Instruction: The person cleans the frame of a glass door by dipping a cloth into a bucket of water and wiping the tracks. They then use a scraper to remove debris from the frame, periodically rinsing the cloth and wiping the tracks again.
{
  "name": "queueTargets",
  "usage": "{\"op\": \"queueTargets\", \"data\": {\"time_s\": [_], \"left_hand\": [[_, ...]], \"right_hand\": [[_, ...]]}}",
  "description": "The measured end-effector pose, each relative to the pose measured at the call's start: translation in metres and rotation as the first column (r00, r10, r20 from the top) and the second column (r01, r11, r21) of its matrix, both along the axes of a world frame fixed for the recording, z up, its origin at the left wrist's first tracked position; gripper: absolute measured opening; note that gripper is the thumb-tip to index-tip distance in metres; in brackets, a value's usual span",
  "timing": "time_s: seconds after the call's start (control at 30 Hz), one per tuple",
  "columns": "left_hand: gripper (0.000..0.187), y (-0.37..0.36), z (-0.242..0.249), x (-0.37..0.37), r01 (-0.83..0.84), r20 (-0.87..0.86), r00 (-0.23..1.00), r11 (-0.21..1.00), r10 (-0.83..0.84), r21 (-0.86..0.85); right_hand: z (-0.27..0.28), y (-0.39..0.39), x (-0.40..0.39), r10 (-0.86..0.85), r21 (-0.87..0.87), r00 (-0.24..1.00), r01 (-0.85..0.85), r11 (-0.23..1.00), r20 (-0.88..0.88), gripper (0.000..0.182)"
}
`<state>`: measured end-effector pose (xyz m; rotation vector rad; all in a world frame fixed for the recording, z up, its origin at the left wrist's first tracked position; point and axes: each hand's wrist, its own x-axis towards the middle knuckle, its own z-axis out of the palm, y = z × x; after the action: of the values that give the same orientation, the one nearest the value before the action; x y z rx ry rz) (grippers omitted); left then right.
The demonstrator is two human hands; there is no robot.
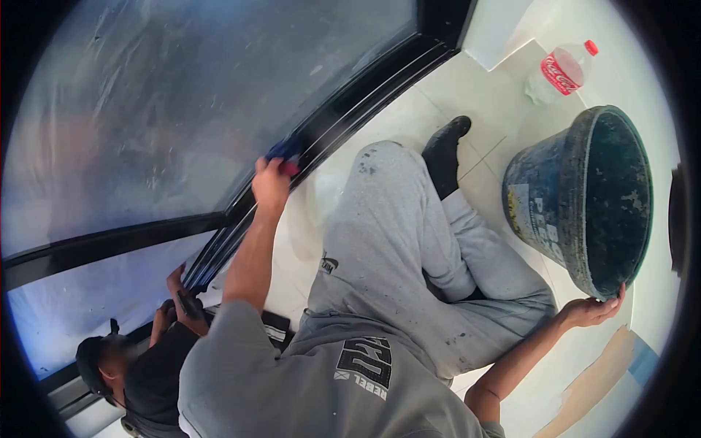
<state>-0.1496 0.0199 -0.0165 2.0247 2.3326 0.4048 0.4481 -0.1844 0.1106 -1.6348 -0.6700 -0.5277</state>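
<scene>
My left hand (272,182) grips a dark blue and pink cloth (286,155) against the black window frame (350,95), along the lower edge of the large pane. At the right, my right hand (595,310) holds the rim of a dark, stained bucket (540,193), with fingertips at its lower edge. The bucket is tilted, its mouth facing right; the part of its inside that shows holds nothing visible. The pane (182,95) looks hazy and streaked.
A plastic bottle with a red cap and label (562,73) is near the wall. My crossed legs (394,219) rest on the tiled floor (489,109). Another person in a black cap (93,365) is at the lower left, hands by the frame. Brown cardboard (595,383) lies at the lower right.
</scene>
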Motion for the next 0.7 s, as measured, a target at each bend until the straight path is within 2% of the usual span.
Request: {"op": "queueTargets", "data": {"time_s": [0.1, 0.17, 0.27, 0.3, 0.37, 0.4, 0.43, 0.53, 0.57, 0.63, 0.7], "left_hand": [[0.026, -0.075, -0.024, -0.091, -0.341, 0.018, 0.940, 0.940, 0.340, 0.021], [0.024, -0.114, -0.048, -0.146, -0.570, -0.040, 0.821, 0.818, 0.569, -0.074], [0.024, -0.131, -0.039, -0.143, -0.463, -0.047, 0.883, 0.884, 0.467, 0.068], [0.025, -0.130, -0.043, -0.133, -0.402, 0.022, 0.915, 0.908, 0.403, 0.118], [0.033, -0.100, -0.014, -0.064, -0.263, 0.147, 0.961, 0.935, 0.233, 0.238], [0.035, -0.081, -0.005, -0.033, -0.186, 0.138, 0.978, 0.945, 0.153, 0.271], [0.036, -0.060, -0.009, -0.009, -0.143, 0.215, 0.974, 0.939, 0.076, 0.314], [0.035, 0.010, -0.019, 0.062, -0.015, 0.300, 0.951, 0.957, -0.076, 0.291], [0.035, 0.032, -0.030, 0.082, 0.046, 0.275, 0.951, 0.944, -0.142, 0.327], [0.035, 0.069, -0.053, 0.109, 0.132, 0.337, 0.903, 0.919, -0.266, 0.372], [0.032, 0.092, -0.058, 0.130, 0.131, 0.345, 0.913, 0.957, -0.218, 0.259]], "right_hand": [[-0.001, 0.000, 0.003, 0.035, 0.013, 0.999, -0.036, 0.999, 0.027, 0.045], [0.000, 0.001, 0.003, 0.038, 0.014, 0.999, -0.038, 0.999, 0.028, 0.045], [0.003, 0.007, -0.005, 0.037, 0.073, 0.998, -0.034, 0.997, -0.045, 0.044], [0.004, 0.006, -0.006, 0.035, 0.083, 0.997, -0.030, 0.996, -0.063, 0.043], [0.004, 0.006, -0.005, 0.048, 0.094, 0.997, -0.042, 0.995, -0.062, 0.043], [0.004, 0.007, -0.005, 0.055, 0.103, 0.997, -0.048, 0.993, -0.059, 0.044], [0.004, 0.007, -0.005, 0.043, 0.097, 0.997, -0.037, 0.995, -0.067, 0.044], [0.006, 0.007, -0.007, 0.018, 0.087, 0.996, -0.010, 0.996, -0.092, 0.044], [0.007, 0.008, -0.011, 0.016, 0.086, 0.995, -0.008, 0.996, -0.097, 0.045], [0.006, 0.010, -0.012, 0.017, 0.072, 0.996, -0.010, 0.997, -0.089, 0.045], [0.003, 0.004, -0.003, 0.003, 0.035, 0.998, -0.001, 0.999, -0.055, 0.046]]}}
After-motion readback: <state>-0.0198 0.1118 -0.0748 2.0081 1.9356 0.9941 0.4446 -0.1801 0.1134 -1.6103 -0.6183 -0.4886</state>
